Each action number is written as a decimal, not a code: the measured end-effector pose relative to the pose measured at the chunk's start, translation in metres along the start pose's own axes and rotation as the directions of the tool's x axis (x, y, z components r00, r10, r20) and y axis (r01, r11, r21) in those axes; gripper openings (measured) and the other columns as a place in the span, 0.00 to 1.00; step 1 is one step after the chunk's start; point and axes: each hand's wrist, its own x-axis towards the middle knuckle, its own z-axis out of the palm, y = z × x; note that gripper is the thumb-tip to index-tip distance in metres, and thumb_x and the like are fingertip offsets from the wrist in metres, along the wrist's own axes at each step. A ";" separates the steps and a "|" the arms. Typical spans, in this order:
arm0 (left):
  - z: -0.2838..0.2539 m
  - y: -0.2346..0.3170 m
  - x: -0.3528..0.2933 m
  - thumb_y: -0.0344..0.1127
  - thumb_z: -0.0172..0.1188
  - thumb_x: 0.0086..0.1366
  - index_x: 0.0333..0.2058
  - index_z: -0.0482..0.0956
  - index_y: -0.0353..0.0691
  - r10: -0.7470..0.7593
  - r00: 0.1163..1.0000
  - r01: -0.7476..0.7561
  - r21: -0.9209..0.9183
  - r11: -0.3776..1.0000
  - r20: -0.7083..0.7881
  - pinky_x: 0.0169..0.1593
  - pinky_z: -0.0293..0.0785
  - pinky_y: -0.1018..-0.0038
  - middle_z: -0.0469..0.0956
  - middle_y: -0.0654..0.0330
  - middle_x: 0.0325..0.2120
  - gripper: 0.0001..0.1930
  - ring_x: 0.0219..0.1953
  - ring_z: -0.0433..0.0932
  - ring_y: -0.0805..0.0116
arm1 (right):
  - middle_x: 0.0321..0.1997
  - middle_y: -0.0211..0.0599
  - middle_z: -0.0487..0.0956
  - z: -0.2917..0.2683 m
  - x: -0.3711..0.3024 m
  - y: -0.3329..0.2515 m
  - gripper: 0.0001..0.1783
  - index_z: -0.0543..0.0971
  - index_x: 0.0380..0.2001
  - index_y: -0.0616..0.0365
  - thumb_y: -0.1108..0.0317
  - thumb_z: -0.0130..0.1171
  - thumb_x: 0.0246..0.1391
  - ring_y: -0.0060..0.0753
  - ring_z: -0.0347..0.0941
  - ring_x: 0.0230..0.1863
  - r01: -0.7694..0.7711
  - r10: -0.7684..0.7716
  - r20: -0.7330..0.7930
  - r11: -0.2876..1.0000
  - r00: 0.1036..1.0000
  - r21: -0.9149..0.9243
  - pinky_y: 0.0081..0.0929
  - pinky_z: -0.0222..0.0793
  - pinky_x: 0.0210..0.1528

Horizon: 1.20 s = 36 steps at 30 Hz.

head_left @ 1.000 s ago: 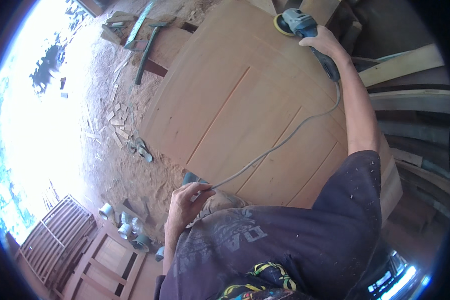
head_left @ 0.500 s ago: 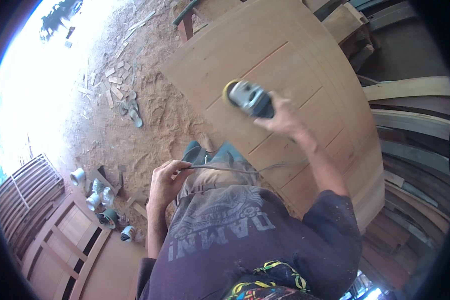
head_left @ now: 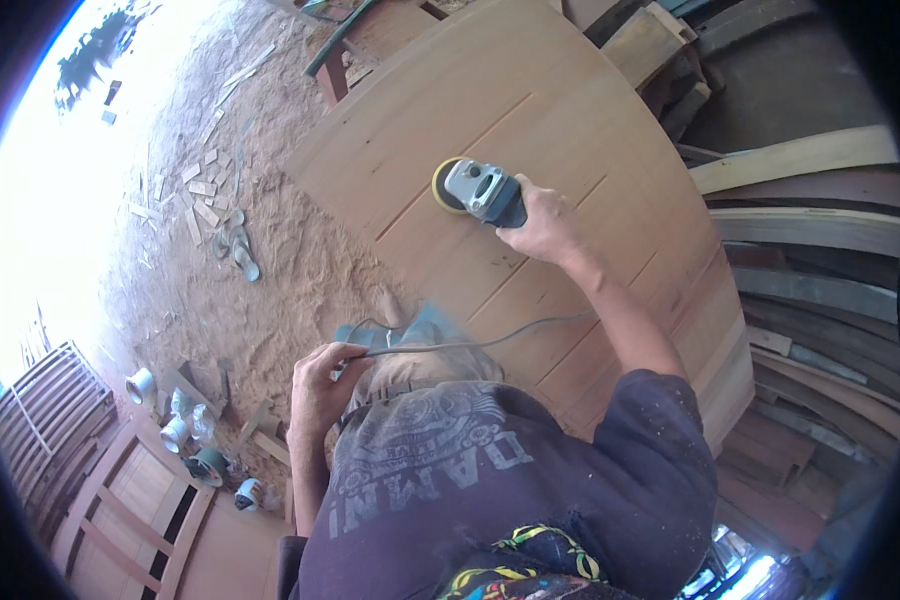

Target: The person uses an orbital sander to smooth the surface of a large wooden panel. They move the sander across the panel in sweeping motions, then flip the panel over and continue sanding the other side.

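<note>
My right hand (head_left: 547, 222) is wrapped round the dark rear body of an angle grinder (head_left: 485, 190). The tool has a silver head and a yellow-rimmed disc (head_left: 447, 186), which lies against or just over a wooden door panel (head_left: 570, 130). Straight grooves run across the panel, and it reaches from in front of me off to my right. At my waist, my left hand (head_left: 322, 375) pinches a grey power cord (head_left: 450, 347) between thumb and fingers. The cord runs right across my lap and passes behind my right forearm.
Stacked boards (head_left: 810, 235) crowd the right side. Sandy ground at the left carries wood offcuts (head_left: 202, 190) and a pair of sandals (head_left: 238, 247). Tape rolls and tins (head_left: 206, 466) stand at lower left beside a framed wooden door (head_left: 135, 500). A red support (head_left: 332, 80) shows under the panel's far edge.
The grinder has shifted slightly down and left across the panel, and its blur is gone. My view has turned a little, moving the surroundings leftward. My left hand still holds the cord.
</note>
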 end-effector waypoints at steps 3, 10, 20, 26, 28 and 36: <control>0.011 0.020 0.017 0.32 0.78 0.65 0.43 0.92 0.40 0.024 0.999 -0.024 -0.003 1.000 0.029 0.45 0.85 0.64 0.92 0.54 0.37 0.09 0.39 0.91 0.57 | 0.45 0.58 0.90 -0.020 0.017 0.027 0.30 0.79 0.54 0.57 0.59 0.78 0.49 0.66 0.88 0.51 -0.051 0.052 -0.014 0.998 0.999 0.048 0.56 0.83 0.57; 0.031 0.073 0.048 0.32 0.78 0.65 0.42 0.92 0.40 -0.007 0.993 0.005 0.017 1.000 0.115 0.45 0.85 0.62 0.92 0.55 0.37 0.08 0.40 0.91 0.56 | 0.46 0.59 0.90 -0.068 0.055 0.096 0.30 0.82 0.56 0.55 0.59 0.73 0.50 0.67 0.87 0.53 -0.062 0.067 -0.121 0.997 0.990 0.044 0.56 0.83 0.57; 0.057 0.102 0.074 0.33 0.79 0.65 0.42 0.91 0.40 0.042 0.982 -0.055 0.065 0.996 0.184 0.44 0.86 0.62 0.91 0.55 0.35 0.09 0.38 0.90 0.56 | 0.47 0.62 0.90 -0.127 0.123 0.204 0.33 0.87 0.52 0.61 0.54 0.75 0.44 0.64 0.88 0.53 -0.099 0.122 -0.173 0.986 0.977 0.133 0.48 0.83 0.58; 0.069 0.118 0.080 0.33 0.79 0.66 0.42 0.91 0.39 0.086 0.973 -0.101 0.060 0.993 0.214 0.42 0.84 0.61 0.90 0.54 0.34 0.09 0.36 0.90 0.55 | 0.50 0.59 0.91 -0.176 0.147 0.230 0.35 0.89 0.51 0.61 0.50 0.79 0.42 0.58 0.89 0.55 -0.233 0.247 -0.177 0.968 0.953 0.093 0.47 0.81 0.60; 0.070 0.124 0.078 0.33 0.79 0.66 0.42 0.91 0.39 0.084 0.973 -0.102 0.073 0.992 0.215 0.42 0.84 0.61 0.90 0.54 0.34 0.09 0.37 0.90 0.55 | 0.50 0.58 0.91 -0.189 0.161 0.249 0.35 0.89 0.52 0.61 0.50 0.80 0.42 0.57 0.89 0.55 -0.254 0.269 -0.163 0.961 0.949 0.106 0.46 0.82 0.60; 0.049 0.081 0.022 0.35 0.79 0.67 0.43 0.92 0.40 -0.012 0.998 0.005 0.104 0.995 0.068 0.46 0.85 0.62 0.93 0.54 0.39 0.09 0.41 0.91 0.55 | 0.48 0.42 0.89 -0.137 0.104 0.218 0.31 0.89 0.51 0.61 0.50 0.81 0.51 0.38 0.85 0.51 -0.060 0.169 -0.250 0.917 0.953 0.394 0.37 0.79 0.58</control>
